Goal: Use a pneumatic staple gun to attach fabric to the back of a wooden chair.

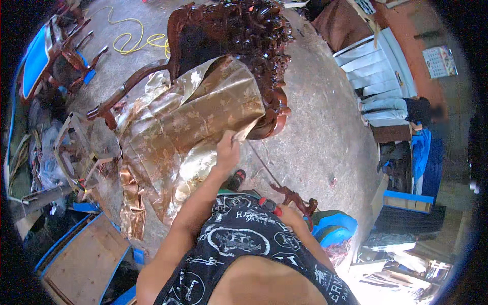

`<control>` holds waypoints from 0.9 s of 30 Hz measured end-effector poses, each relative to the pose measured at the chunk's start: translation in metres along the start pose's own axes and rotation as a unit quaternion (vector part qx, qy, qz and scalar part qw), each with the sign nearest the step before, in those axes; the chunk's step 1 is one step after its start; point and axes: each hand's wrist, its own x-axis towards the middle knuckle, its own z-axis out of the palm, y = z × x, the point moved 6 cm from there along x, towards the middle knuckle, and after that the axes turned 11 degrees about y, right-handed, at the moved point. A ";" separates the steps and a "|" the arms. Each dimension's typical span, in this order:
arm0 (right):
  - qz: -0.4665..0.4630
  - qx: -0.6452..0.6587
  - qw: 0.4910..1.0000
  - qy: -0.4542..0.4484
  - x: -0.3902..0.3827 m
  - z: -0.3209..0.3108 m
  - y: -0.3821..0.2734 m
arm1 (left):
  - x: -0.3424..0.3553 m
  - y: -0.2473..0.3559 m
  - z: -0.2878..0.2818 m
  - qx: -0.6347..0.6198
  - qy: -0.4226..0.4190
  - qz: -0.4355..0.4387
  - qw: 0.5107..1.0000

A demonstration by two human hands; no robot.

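Gold floral upholstery fabric (198, 109) drapes over a dark carved wooden sofa frame (201, 38) and down toward the floor. My left hand (229, 150) is closed at the near right corner of the fabric, its fingers pinching the edge. Low against my body, my right hand (291, 217) is closed around a red-and-black tool (270, 206). Its exact kind cannot be made out. Much of the frame's seat is hidden under the fabric.
A carved wooden piece (295, 197) lies by my right hand. Blue-edged panels (89, 256) stand lower left, with a bare wooden frame (76, 147) above. A yellow hose (127, 43) curls across the concrete floor. At right, a person (419, 111) is beside a pale slatted piece (376, 71).
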 end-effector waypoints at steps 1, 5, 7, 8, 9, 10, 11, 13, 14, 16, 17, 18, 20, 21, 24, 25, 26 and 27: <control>-0.002 -0.001 1.000 -0.004 0.003 0.001 0.005 | 0.000 0.005 -0.010 -0.046 0.034 -0.030 0.998; -0.050 -0.010 0.999 -0.003 0.019 -0.004 0.010 | 0.009 0.048 -0.033 -0.002 0.057 0.112 0.992; -0.057 0.003 0.998 -0.013 0.024 -0.010 0.005 | 0.017 0.036 -0.036 0.001 0.069 0.122 0.990; -0.048 -0.020 0.998 -0.034 0.026 -0.014 0.001 | 0.021 0.035 -0.040 0.043 0.096 0.150 0.983; -0.053 -0.023 0.998 -0.037 0.027 -0.019 -0.005 | 0.021 0.036 -0.043 0.085 0.122 0.177 0.973; -0.061 -0.021 0.997 -0.042 0.026 -0.024 -0.011 | 0.020 0.032 -0.046 0.098 0.134 0.163 0.973; -0.068 -0.019 0.996 -0.046 0.025 -0.027 -0.014 | 0.015 0.036 -0.045 0.099 0.138 0.163 0.972; -0.079 -0.024 0.996 -0.035 0.027 -0.025 -0.009 | -0.001 0.039 -0.033 -0.001 0.064 0.128 0.990; -0.091 -0.028 0.995 -0.024 0.030 -0.024 -0.008 | -0.008 0.015 -0.016 -0.003 0.012 0.085 0.996; -0.085 -0.021 0.996 -0.023 0.033 -0.020 0.002 | -0.026 0.028 -0.003 0.008 -0.017 0.109 0.994; -0.081 -0.011 0.996 -0.022 0.034 -0.018 0.006 | -0.031 0.037 0.004 0.021 -0.046 0.133 0.990; -0.081 -0.012 0.996 -0.023 0.034 -0.017 0.007 | -0.032 0.046 0.006 0.020 -0.045 0.132 0.990; -0.078 -0.012 0.997 -0.023 0.034 -0.016 0.011 | -0.028 0.050 0.008 0.028 -0.032 0.057 0.997; -0.078 -0.014 0.997 -0.023 0.035 -0.014 0.014 | -0.024 0.046 0.009 0.027 -0.031 0.056 0.998; -0.085 -0.024 0.996 -0.018 0.036 -0.010 0.020 | -0.003 0.026 0.005 0.152 -0.023 0.119 0.981; -0.084 -0.023 0.996 -0.022 0.036 -0.009 0.020 | 0.005 0.022 -0.008 0.131 0.023 0.131 0.982; -0.080 -0.020 0.996 -0.028 0.034 -0.009 0.018 | 0.010 0.027 -0.019 0.111 0.067 0.142 0.981; -0.079 -0.019 0.996 -0.030 0.032 -0.010 0.016 | 0.012 0.030 -0.020 0.111 0.064 0.141 0.982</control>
